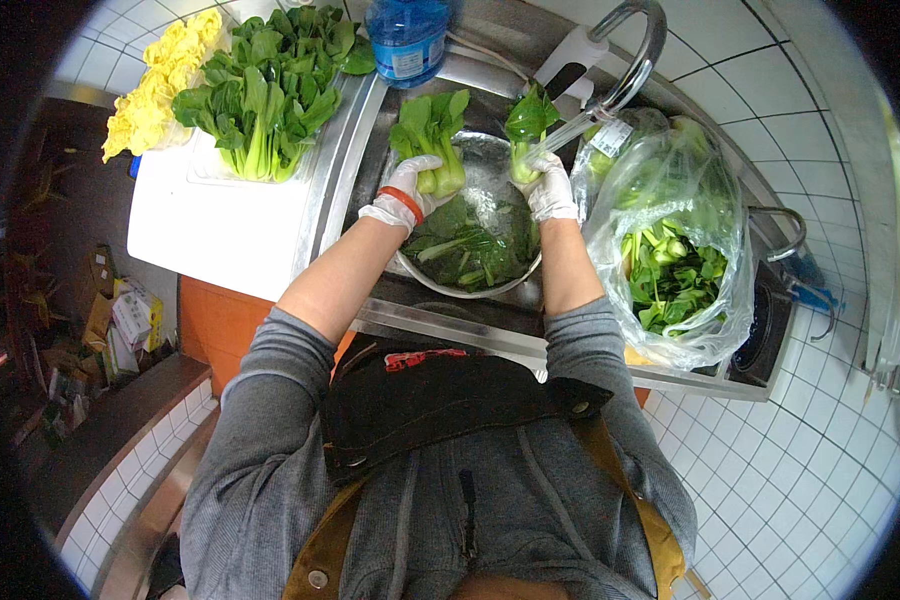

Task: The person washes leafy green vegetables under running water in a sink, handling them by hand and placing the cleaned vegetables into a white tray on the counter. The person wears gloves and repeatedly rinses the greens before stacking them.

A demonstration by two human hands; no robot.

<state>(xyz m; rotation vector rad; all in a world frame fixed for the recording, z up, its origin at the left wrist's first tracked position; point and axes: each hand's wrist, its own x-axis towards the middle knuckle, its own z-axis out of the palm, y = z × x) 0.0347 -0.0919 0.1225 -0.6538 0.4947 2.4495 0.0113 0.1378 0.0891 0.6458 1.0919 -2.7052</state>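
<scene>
My left hand (411,193), in a thin white glove with a red band at the wrist, holds several heads of bok choy (436,142) above the left rim of a round metal basin. In my right hand (551,189), gloved too, is a single head of bok choy (526,124) under water running from the chrome faucet (649,52). The metal basin (471,294) stands in the sink between my forearms, holding water and loose green leaves (472,251). Both hands are apart from each other.
Bok choy heads (262,105) stand in a clear tray on a white board (210,225) at left, beside yellow leafy vegetables (150,97). Behind the sink is a blue bottle (407,37). An open plastic bag (667,202) of greens sits at right, near a second faucet (787,232).
</scene>
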